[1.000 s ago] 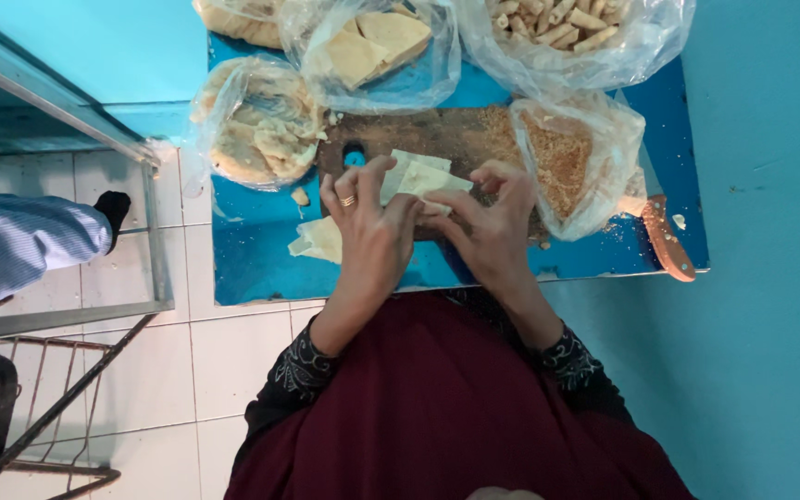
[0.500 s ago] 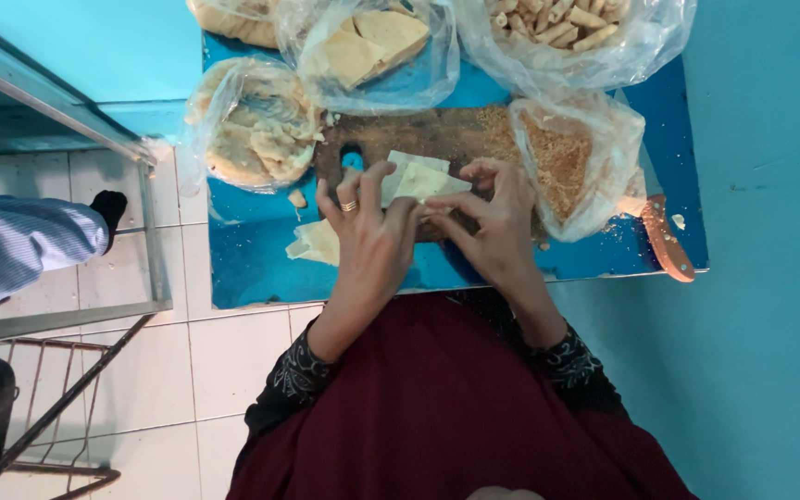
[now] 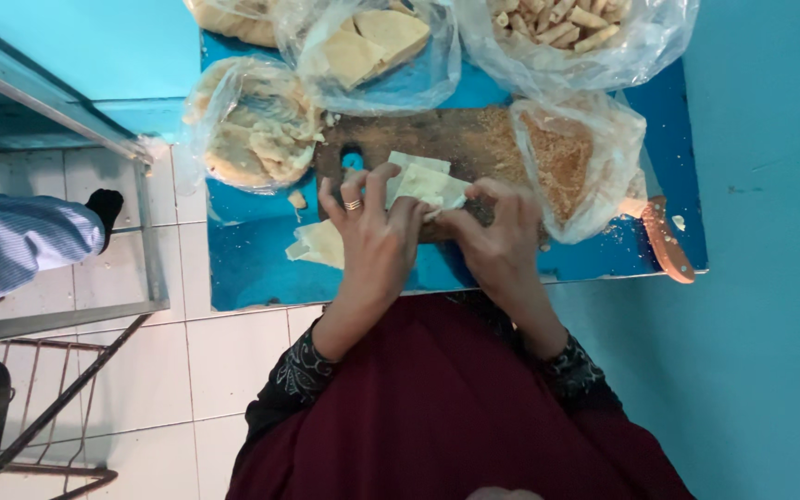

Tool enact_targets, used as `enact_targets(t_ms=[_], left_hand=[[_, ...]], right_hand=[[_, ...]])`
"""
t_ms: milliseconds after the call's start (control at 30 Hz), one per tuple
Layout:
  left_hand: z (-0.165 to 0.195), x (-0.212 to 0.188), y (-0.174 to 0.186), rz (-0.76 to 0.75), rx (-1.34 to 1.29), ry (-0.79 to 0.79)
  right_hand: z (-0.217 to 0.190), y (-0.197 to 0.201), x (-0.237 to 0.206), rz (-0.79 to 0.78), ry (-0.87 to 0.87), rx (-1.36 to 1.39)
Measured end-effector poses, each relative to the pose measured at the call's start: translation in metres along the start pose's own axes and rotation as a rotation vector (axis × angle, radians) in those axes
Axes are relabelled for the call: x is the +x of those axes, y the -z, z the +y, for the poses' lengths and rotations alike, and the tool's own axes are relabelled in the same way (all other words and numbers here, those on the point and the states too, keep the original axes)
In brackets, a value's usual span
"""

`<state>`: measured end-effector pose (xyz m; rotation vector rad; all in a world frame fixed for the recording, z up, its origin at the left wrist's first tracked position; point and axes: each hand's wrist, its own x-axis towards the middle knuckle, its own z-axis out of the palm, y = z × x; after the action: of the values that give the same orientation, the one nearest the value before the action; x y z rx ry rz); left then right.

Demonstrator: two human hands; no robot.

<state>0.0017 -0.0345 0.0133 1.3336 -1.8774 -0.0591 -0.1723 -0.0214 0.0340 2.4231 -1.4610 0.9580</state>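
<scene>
A pale thin pastry sheet [image 3: 426,182] lies folded on a dark wooden board [image 3: 437,139] on a small blue table [image 3: 252,268]. My left hand [image 3: 372,231], with a ring on one finger, presses on the sheet's left side. My right hand [image 3: 502,236] pinches its right edge with thumb and fingers. Both hands hold the sheet together. Another loose pale sheet [image 3: 319,243] lies on the table left of my left hand.
Clear plastic bags ring the board: crumbs [image 3: 567,162] at right, rolled pastries [image 3: 567,28] at back right, flat sheets [image 3: 368,42] at back, filling [image 3: 252,130] at left. A brown-handled knife [image 3: 667,243] lies at the table's right edge. A person's blue-trousered leg [image 3: 20,245] is at left by a metal frame.
My hands have shifted slightly on the sheet and folded it tighter. Nothing else on the table has moved.
</scene>
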Motion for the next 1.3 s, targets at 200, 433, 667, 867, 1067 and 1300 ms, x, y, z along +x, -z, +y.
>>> enact_targets(t_ms=[200, 433, 667, 867, 1067, 1300], left_hand=[[0.0, -0.002, 0.001, -0.029, -0.025, 0.013], [0.0, 0.0, 0.001, 0.009, -0.022, 0.007], [-0.001, -0.001, -0.001, -0.006, -0.014, 0.018], [-0.001, -0.002, -0.003, 0.004, -0.039, 0.032], [0.0, -0.001, 0.0, -0.01, -0.035, 0.024], [-0.004, -0.004, 0.016, -0.054, -0.051, -0.083]], right_hand=[[0.007, 0.026, 0.001, -0.049, -0.126, 0.3], [-0.003, 0.002, 0.018, -0.014, 0.006, 0.13], [0.001, -0.002, 0.011, 0.018, 0.062, 0.084], [0.002, 0.01, 0.002, -0.073, -0.005, 0.12], [0.0, 0.016, 0.012, -0.075, -0.123, 0.295], [0.001, -0.011, 0.02, -0.024, -0.09, 0.139]])
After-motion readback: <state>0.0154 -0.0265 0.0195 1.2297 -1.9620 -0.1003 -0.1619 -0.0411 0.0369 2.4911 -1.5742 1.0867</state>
